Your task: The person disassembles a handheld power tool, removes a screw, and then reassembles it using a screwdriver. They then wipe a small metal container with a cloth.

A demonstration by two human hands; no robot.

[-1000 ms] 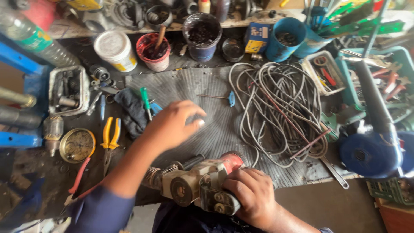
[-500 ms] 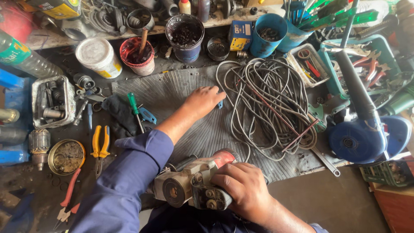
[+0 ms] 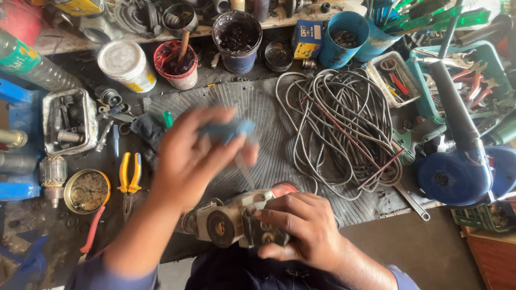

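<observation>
At the far left of the ribbed rubber mat (image 3: 279, 161), well apart from it, sat a metal tray (image 3: 49, 110) of parts, with a round brass tin (image 3: 87, 190) below it and yellow-handled pliers (image 3: 129, 173) lying between that tin and the mat's left edge. Over the left half of the mat hung the left hand (image 3: 188, 156), blurred, its fingers closed around a blue-handled screwdriver (image 3: 231, 134); the handle showed at the fingertips and the thin shaft ran from it down and to the right, so the long axis pointed toward the mat's near edge. There, at the near edge and partly off it, lay the power tool body (image 3: 231, 223), pale grey with a round dark end facing the camera and a red tip touching the mat. The right hand (image 3: 301, 231) was wrapped firmly over its right side, fingers curled across the casing, holding it steady. The tool lay just below and to the right of the left hand, its length running roughly left to right across the mat's edge, and the screwdriver's tip appeared just above its top; whether they touched could not be told through the blur. The right hand was already on the tool, the left was the nearer free one. On the mat's right half lay a coil of grey cable (image 3: 338, 129), and just off its right edge stood a blue blower (image 3: 457, 172).
</observation>
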